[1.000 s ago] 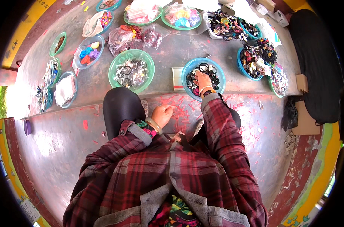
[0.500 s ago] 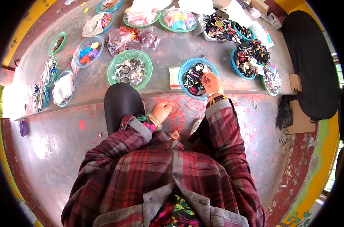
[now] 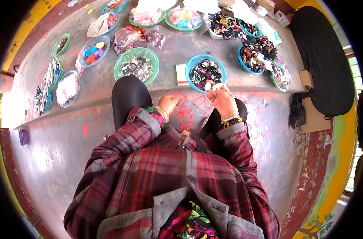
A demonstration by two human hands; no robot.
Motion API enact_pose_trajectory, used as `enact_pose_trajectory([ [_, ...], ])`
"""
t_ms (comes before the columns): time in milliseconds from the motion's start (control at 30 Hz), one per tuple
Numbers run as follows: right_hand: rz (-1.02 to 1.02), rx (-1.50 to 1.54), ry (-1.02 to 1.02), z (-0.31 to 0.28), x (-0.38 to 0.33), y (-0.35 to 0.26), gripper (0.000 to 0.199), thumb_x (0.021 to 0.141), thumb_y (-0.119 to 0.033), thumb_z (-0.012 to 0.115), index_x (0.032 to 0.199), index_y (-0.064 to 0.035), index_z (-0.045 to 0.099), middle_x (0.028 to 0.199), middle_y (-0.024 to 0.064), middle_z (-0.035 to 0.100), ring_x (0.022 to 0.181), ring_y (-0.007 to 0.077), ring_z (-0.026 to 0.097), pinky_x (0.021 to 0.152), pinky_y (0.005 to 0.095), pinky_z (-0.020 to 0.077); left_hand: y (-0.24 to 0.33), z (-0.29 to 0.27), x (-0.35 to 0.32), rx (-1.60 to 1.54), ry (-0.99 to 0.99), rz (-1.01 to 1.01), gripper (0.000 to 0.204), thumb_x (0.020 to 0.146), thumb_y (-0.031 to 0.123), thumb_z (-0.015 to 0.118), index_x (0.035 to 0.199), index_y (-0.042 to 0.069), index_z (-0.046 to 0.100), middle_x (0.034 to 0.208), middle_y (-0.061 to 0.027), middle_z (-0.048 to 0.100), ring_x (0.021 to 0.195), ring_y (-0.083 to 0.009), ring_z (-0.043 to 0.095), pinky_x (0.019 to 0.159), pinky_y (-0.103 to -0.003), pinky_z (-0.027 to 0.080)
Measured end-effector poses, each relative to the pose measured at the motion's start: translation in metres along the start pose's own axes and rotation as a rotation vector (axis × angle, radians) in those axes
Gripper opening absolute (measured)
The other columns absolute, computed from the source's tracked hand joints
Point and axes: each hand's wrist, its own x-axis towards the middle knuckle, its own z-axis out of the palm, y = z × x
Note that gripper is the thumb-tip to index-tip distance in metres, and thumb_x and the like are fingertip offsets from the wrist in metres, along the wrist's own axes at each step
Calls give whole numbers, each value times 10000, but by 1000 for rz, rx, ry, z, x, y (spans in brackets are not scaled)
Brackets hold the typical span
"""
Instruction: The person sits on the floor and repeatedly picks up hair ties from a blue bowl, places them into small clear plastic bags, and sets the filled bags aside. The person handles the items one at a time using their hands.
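My right hand (image 3: 223,102) is raised at the near rim of a blue basin (image 3: 223,79), its fingertips pinched on a small whitish piece (image 3: 208,86). Inside that basin lies a tangle of dark hair ties (image 3: 205,71), some with pale ornaments. My left hand (image 3: 168,103) rests beside my left knee, fingers curled; whether anything is inside them is hidden. A green basin (image 3: 117,71) of clear packets with dark rings stands beyond that knee. Between the two basins is a flat white and yellowish pad (image 3: 181,75).
More basins stand on the raised concrete ledge, including a blue one with colourful pieces (image 3: 94,53) and a blue one heaped with hair accessories (image 3: 253,63). Red scraps (image 3: 183,113) litter the lower floor. A long black padded object (image 3: 323,59) lies at the right by a cardboard sheet (image 3: 316,115).
My right hand has drawn back toward me from the blue basin's contents, now with the whitish piece showing at its fingertips. The left hand has shifted slightly, staying by the knee.
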Motion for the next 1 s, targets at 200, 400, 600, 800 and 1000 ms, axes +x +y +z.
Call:
enact_pose_trajectory([
  [200, -67, -96, -62, 5, -5, 15, 62, 788, 21, 546, 817, -20, 583, 1033, 115, 570, 862, 190, 583, 732, 286, 457, 23, 5, -17, -122, -10, -23, 223, 826, 127, 462, 894, -21, 614, 838, -62, 624, 748, -134, 586, 640, -243, 460],
  [400, 3, -202, -53, -5, -2, 20, 80, 779, 37, 548, 828, -20, 574, 882, 82, 607, 784, 158, 578, 706, 256, 451, 27, 8, -20, -74, -57, 7, 231, 826, 134, 468, 902, -27, 616, 837, -70, 626, 716, -133, 585, 621, -252, 465],
  [600, -92, -441, -6, -1, 2, 38, 250, 727, 112, 541, 927, -37, 561, 815, 2, 571, 734, 76, 526, 687, 194, 417, 34, 7, -26, -50, -139, -8, 243, 822, 156, 470, 883, -28, 617, 779, -79, 616, 681, -138, 582, 588, -262, 468],
  [800, -39, -637, 20, -1, 6, 57, 306, 714, 99, 571, 1000, -10, 565, 829, -12, 568, 773, 71, 529, 700, 200, 429, 5, 11, -4, 32, -194, 83, 224, 822, 157, 487, 873, -20, 615, 741, -67, 604, 643, -132, 574, 546, -268, 465],
  [1000, -100, -990, 70, -13, 14, 65, 210, 694, 74, 576, 887, -8, 578, 785, -6, 567, 727, 69, 521, 687, 206, 428, 0, 13, 0, -51, -160, 116, 230, 793, 189, 481, 777, 10, 624, 669, -90, 603, 602, -164, 573, 553, -289, 446],
])
